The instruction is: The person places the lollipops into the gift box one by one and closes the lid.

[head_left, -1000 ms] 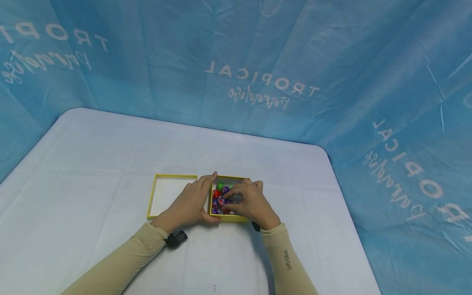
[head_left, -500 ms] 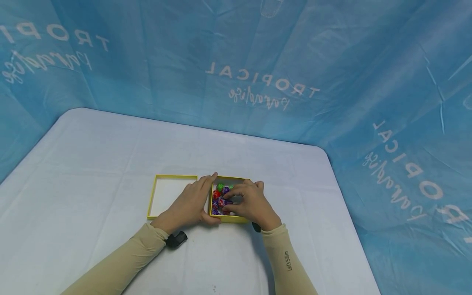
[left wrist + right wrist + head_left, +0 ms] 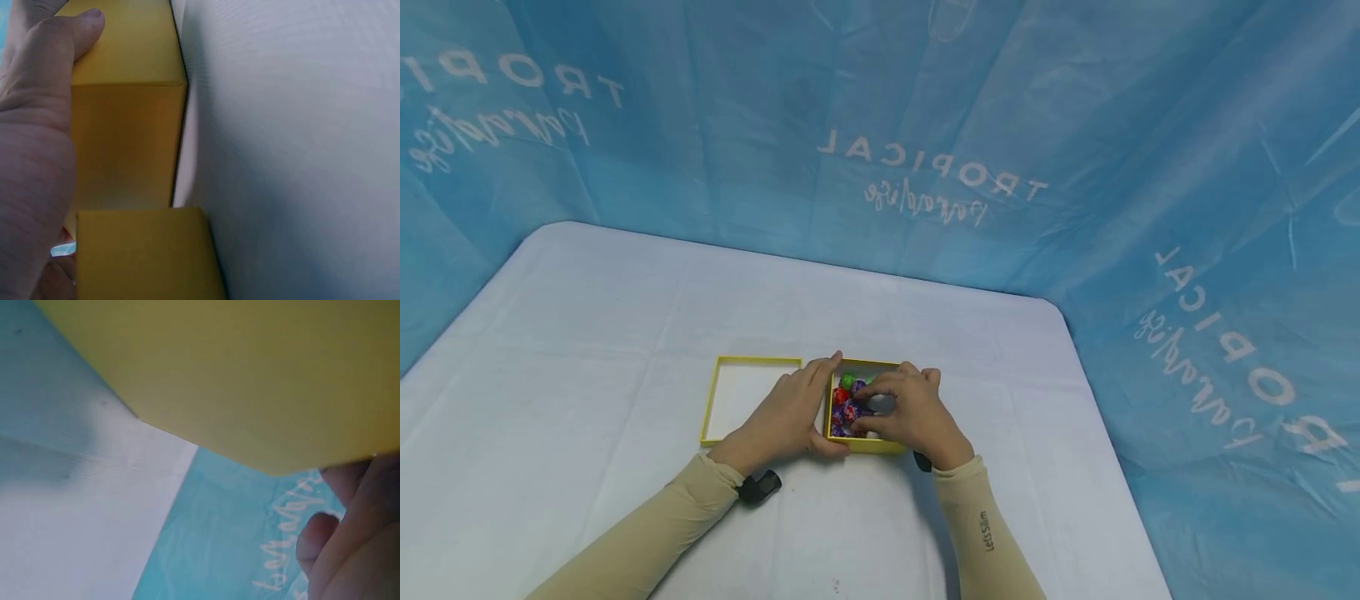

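Observation:
A yellow box (image 3: 868, 447) with a pale inside stands upright, mouth up, on the table. Round wrapped candies in green (image 3: 847, 380), red (image 3: 840, 396) and purple lie along its left part. My left hand (image 3: 786, 412) grips the box's left side, fingers at the back corner and thumb at the front. In the left wrist view that thumb (image 3: 87, 31) rests on the yellow wall. My right hand (image 3: 910, 408) reaches in over the right rim, thumb and forefinger spread beside a red-and-purple candy (image 3: 850, 412). The hand hides the box's right part.
Left of the box lies a shallow yellow-rimmed lid (image 3: 706, 408), white inside, partly behind my left hand. A white cloth (image 3: 625, 333) covers the table. Blue printed curtains (image 3: 760, 167) hang behind and at the sides.
The right thumb and forefinger have parted slightly over the candies. The left hand, box and lid stay where they were.

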`<state>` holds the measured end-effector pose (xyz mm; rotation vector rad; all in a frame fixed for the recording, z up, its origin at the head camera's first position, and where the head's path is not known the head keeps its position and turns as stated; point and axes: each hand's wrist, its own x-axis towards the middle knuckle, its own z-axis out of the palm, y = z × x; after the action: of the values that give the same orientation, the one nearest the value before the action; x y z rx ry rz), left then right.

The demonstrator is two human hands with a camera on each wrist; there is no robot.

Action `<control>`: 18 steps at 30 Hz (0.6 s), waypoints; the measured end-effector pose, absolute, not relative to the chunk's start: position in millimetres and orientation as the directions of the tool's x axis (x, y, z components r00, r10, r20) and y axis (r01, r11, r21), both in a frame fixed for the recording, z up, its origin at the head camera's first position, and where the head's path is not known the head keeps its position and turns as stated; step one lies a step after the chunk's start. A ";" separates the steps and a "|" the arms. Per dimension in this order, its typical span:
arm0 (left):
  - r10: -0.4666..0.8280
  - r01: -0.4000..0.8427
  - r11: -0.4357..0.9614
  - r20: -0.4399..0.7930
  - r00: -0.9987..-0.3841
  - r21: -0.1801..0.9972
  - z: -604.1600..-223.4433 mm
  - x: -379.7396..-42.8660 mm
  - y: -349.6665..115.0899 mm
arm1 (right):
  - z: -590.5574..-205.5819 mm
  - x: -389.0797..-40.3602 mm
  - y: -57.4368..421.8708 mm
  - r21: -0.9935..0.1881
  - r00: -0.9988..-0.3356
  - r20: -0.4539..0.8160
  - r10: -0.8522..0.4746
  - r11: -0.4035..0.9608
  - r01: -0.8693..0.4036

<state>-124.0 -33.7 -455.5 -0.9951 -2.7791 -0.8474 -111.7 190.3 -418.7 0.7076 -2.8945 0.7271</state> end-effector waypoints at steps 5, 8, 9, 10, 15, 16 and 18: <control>0.568 0.607 0.631 0.246 -0.785 0.484 -455.0 -123.7 -34.5 | -403.1 -103.5 191.8 -0.389 -0.893 0.251 -0.373 0.806 -0.446; 0.577 0.610 0.632 0.235 -0.783 0.478 -455.4 -124.8 -33.9 | -391.4 -96.1 191.5 -0.372 -0.892 0.307 -0.332 0.821 -0.433; 0.581 0.612 0.637 0.230 -0.781 0.469 -455.6 -125.2 -33.7 | -387.8 -94.0 191.1 -0.368 -0.891 0.320 -0.324 0.824 -0.431; 0.585 0.613 0.641 0.222 -0.780 0.462 -455.6 -125.3 -33.9 | -384.3 -92.0 190.3 -0.367 -0.888 0.331 -0.320 0.823 -0.434; 0.605 0.621 0.650 0.197 -0.771 0.438 -450.1 -122.9 -35.2 | -368.6 -88.7 184.2 -0.367 -0.865 0.333 -0.376 0.793 -0.487; 0.609 0.624 0.642 0.197 -0.768 0.445 -447.8 -122.4 -34.9 | -365.4 -89.1 182.9 -0.366 -0.855 0.328 -0.402 0.780 -0.508; 0.625 0.635 0.621 0.198 -0.755 0.459 -441.2 -121.9 -34.0 | -359.1 -90.4 180.8 -0.361 -0.829 0.323 -0.457 0.750 -0.555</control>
<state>-121.9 -34.0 -441.2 -1.0929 -2.8120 -0.8079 -90.4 180.8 -359.1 0.8013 -2.7343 0.6653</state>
